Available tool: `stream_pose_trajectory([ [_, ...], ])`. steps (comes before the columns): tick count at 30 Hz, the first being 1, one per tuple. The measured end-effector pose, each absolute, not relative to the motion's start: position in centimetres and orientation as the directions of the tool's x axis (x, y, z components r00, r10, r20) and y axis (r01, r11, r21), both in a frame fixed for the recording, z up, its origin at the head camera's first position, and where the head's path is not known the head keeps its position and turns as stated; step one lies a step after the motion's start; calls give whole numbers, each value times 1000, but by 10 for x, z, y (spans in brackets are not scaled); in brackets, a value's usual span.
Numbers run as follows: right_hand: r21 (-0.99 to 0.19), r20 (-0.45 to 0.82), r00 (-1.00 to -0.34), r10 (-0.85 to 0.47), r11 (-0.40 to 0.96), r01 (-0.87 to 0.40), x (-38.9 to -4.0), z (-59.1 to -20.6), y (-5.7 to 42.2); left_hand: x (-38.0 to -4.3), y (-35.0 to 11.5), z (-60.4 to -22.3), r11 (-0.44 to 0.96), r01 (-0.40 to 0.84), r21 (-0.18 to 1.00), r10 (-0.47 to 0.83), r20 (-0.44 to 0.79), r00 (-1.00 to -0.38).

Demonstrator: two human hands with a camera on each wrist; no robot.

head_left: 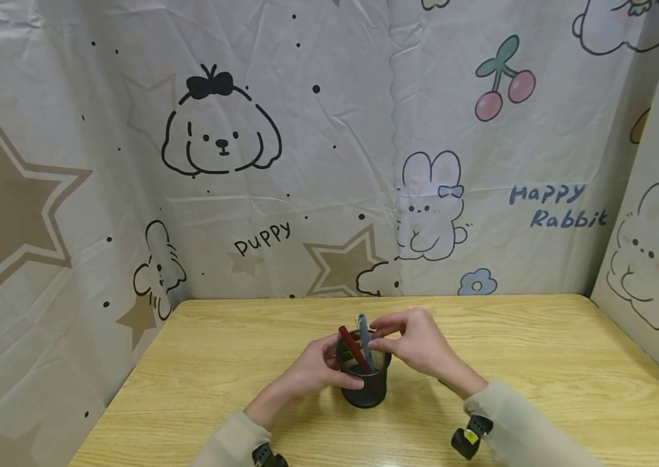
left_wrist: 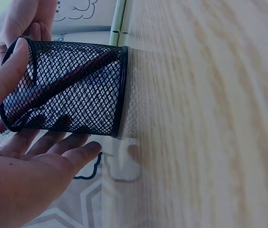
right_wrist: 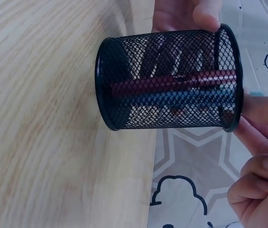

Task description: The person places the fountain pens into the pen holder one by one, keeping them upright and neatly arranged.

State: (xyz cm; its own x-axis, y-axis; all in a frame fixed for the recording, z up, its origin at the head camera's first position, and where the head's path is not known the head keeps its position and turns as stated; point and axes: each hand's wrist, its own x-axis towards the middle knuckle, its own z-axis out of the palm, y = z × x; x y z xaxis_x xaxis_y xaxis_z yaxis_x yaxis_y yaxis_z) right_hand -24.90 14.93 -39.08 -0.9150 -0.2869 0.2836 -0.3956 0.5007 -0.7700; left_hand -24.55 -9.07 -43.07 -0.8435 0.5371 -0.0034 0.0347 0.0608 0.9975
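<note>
A black mesh pen holder (head_left: 364,388) stands upright on the wooden table, holding a red pen (head_left: 354,349) and a blue pen (head_left: 364,332) that lean inside it. My left hand (head_left: 313,371) grips the holder from the left, thumb across the near side at the rim and fingers round the far side. At the opposite side of the rim, my right hand (head_left: 417,342) pinches the blue pen's upper part between thumb and fingers. Through the mesh in the right wrist view, the red pen (right_wrist: 172,83) and blue pen (right_wrist: 181,98) slant side by side.
A light green pen-like stick (left_wrist: 119,19) lies on the table beyond the holder in the left wrist view. The wooden table (head_left: 224,350) meets a printed cloth backdrop (head_left: 335,162) along its far edge, with cloth on both sides too.
</note>
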Motion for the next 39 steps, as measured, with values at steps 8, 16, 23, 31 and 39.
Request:
stream_pose_trajectory([
  [8, -765, 293, -923, -251, 517, -384, -245, -380, 167, -247, -90, -432, 92, 49, 995, 520, -6, -854],
  [16, -728, 277, -934, -225, 586, -356, -242, -369, 199, -247, -91, -431, 102, 49, 994, 514, -10, -858],
  [23, -669, 234, -941, -243, 663, -337, -240, -369, 235, -247, -91, -433, 92, 42, 995, 515, -12, -857],
  [31, -647, 181, -943, -279, 689, -328, -237, -377, 264, -248, -91, -433, 81, 43, 996, 519, -5, -855],
  [39, -691, 127, -942, -310, 654, -308, -237, -392, 285, -247, -90, -435, 77, 57, 995, 529, 8, -849],
])
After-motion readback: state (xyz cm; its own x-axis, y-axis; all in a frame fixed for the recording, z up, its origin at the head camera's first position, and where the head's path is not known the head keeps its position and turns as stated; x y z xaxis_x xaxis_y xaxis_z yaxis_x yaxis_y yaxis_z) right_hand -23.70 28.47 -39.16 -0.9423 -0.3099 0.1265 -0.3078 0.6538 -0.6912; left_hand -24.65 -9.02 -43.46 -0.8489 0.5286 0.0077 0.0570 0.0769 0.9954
